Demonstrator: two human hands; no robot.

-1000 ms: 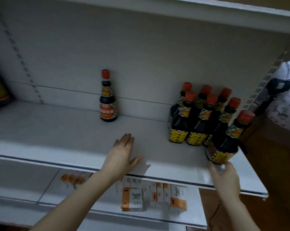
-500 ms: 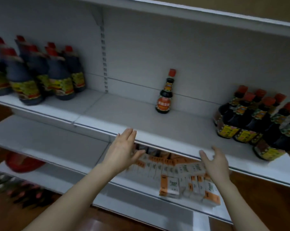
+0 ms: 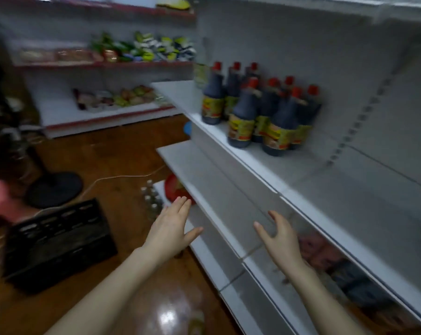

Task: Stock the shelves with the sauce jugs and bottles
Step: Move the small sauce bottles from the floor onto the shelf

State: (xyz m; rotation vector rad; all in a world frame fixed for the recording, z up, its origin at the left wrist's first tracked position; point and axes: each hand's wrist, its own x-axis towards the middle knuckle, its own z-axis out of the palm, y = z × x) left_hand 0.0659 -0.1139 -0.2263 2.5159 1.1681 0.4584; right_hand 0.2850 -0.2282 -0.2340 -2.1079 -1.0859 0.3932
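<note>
Several dark sauce jugs [image 3: 260,110] with red caps and yellow labels stand grouped on the upper white shelf [image 3: 250,163]. My left hand [image 3: 172,226] hangs in the air over the floor beside the shelf edge, fingers straight, holding nothing. My right hand [image 3: 280,236] hovers in front of the lower white shelf [image 3: 204,180], fingers spread and relaxed, also with nothing in it. A few small clear bottles [image 3: 151,199] stand on the floor by the shelf base. The view is motion-blurred.
A black plastic crate [image 3: 57,240] sits on the wooden floor at left, with a black round fan base [image 3: 54,187] and a white cable [image 3: 122,177] behind it. A red round object [image 3: 174,189] lies under the lower shelf. Far shelves [image 3: 108,110] hold packaged goods.
The view has swung left, away from the small bottles and the lone bottle. Both hands have left the shelf edge and now hang free, lower and to the left.
</note>
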